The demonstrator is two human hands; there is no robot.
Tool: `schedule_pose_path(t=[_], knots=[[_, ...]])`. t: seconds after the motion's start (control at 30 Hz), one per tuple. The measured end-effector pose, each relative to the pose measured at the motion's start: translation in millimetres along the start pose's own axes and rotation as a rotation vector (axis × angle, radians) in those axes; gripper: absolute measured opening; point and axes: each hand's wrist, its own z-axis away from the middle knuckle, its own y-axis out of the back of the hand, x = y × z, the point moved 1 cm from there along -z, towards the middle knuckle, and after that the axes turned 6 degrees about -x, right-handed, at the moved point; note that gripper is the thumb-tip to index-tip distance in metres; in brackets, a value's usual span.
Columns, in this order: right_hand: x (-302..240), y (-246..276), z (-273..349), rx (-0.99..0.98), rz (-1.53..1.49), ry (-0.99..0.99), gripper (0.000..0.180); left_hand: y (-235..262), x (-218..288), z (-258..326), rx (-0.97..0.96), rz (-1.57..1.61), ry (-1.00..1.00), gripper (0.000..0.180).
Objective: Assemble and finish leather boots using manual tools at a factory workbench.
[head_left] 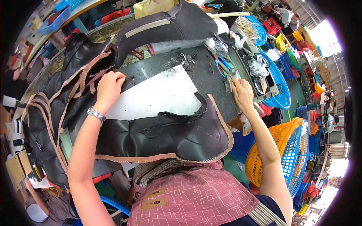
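Note:
A black leather piece [158, 137], perhaps a boot upper, lies across the near edge of the worktable, with a pinkish-brown stitched strip along its lower edge. Behind it is a white board [158, 90]. My left hand [110, 89] is closed over the board's left side; a short dark stub [129, 77] shows by its fingertips, and I cannot make out what the fingers hold. At the table's right edge my right hand [242, 95] is closed in a pinch beside a small greyish object [228, 83]. Blue-handled pliers or scissors [225, 67] lie just beyond it.
More black leather pieces [41, 141] with brown strips heap at the left, and a dark padded piece [177, 26] lies at the back. Red-handled scissors [138, 54] and black scraps [185, 60] are on the table. Orange [260, 150] and blue baskets [277, 84] stand right.

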Motion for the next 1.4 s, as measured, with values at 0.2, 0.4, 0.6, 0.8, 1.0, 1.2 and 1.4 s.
schedule_pose_path(t=[0.2,0.4,0.6,0.8,1.0,1.2,1.4], knots=[[-23,12,-89,-0.087,-0.123,0.346,0.033,18,3,15,-0.020,0.024,0.061,0.015],[-8,-16,-134,-0.545,-0.315,0.334,0.023,49,48,42,-0.013,0.274,0.029,0.016],[-17,-14,-119,-0.592,-0.502,0.005,0.015,56,99,57,0.027,0.467,-0.101,0.014],[-111,83,-82,-0.355,-1.372,-0.289,0.018,50,158,53,0.155,0.681,-0.155,0.023],[-200,124,-16,-0.109,-1.351,-0.020,0.020,51,182,76,0.039,0.986,0.022,0.007],[-200,130,-20,-0.403,-1.503,-0.187,0.016,52,176,85,-0.065,1.054,0.033,0.008],[-198,129,-29,-0.661,-1.634,-0.187,0.011,50,175,87,0.318,0.380,-0.511,0.020]])
